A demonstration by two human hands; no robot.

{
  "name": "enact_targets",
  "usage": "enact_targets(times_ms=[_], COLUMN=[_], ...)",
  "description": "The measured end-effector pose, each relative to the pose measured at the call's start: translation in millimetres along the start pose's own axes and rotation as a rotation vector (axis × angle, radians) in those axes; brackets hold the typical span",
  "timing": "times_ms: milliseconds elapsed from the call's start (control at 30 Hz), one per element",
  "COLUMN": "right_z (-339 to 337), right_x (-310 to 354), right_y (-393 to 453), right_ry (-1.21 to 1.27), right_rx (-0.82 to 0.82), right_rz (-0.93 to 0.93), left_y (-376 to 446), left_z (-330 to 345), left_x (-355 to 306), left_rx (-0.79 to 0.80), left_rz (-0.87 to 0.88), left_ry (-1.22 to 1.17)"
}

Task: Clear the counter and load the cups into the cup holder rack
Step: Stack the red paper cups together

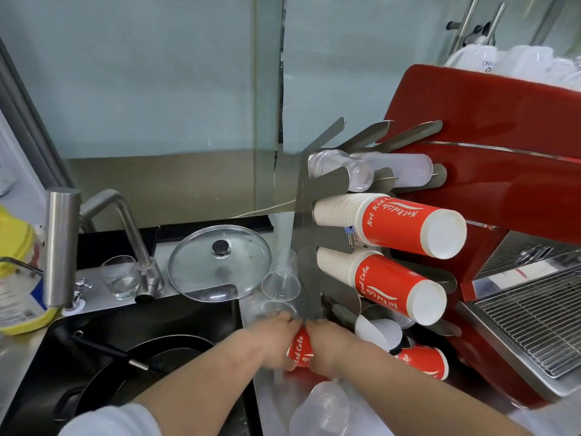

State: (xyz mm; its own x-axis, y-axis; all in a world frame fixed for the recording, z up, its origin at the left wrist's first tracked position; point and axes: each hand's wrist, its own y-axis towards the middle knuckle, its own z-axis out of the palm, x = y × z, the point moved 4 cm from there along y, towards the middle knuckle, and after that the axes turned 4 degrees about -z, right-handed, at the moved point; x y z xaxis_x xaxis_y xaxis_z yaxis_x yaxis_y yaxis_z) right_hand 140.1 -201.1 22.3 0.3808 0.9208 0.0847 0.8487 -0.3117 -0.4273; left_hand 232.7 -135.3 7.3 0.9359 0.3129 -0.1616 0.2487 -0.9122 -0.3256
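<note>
Both hands meet at the foot of the steel rack (306, 234), gripping one red cup (300, 352) between them. Left hand (273, 339) wraps the cup's left side, fingers curled round it; right hand (330, 344) closes on its right side, fingertips touching the rack's lower edge. The cup is tilted, label sideways, low on the counter (276, 401) just under the rack.

Rack stands upright, arms pointing right. Top slots hold clear cups (352, 171) and a frosted stack (405, 168). Middle slot holds a red stack (405, 226), white base facing the camera; below it a second red stack (393, 287). Lowest slot shows white lids or cups (379, 333), hard to tell which.

Another red cup (423, 361) lies on its side right of the hands, near the red machine (490, 171). Loose clear cups (281, 283) sit left of the rack, beside a glass lid (220, 262). A further clear cup (323, 407) lies near the right forearm. Sink (132, 341) at left holds a black pan (151, 357); tap (63, 247) and a glass (121, 276) behind it.
</note>
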Motion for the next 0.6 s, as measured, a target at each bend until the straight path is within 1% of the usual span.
enact_targets(times_ms=[100,233,400,500,600], right_z=[7.9,15.9,19.5,19.1,10.3], right_x=[1.8,1.7,2.2,4.0,5.7], right_y=[4.2,7.4,11.0,8.4,4.8], right_ry=[-0.046,-0.005,0.048,0.100,0.140], right_rx=[0.043,0.053,0.042,0.035,-0.006], right_rz=[0.026,0.070,0.080,0.056,0.006], left_y=[-3.7,-10.5,-21.6,-29.6,-37.8], left_z=[10.5,16.3,20.1,21.5,19.4], left_x=[2.2,10.3,25.9,34.1,43.0], left_rx=[-0.009,-0.046,-0.066,-0.070,-0.088], left_rz=[-0.005,-0.009,-0.031,-0.033,-0.045], left_ry=[-0.037,-0.114,-0.176,-0.202,-0.278])
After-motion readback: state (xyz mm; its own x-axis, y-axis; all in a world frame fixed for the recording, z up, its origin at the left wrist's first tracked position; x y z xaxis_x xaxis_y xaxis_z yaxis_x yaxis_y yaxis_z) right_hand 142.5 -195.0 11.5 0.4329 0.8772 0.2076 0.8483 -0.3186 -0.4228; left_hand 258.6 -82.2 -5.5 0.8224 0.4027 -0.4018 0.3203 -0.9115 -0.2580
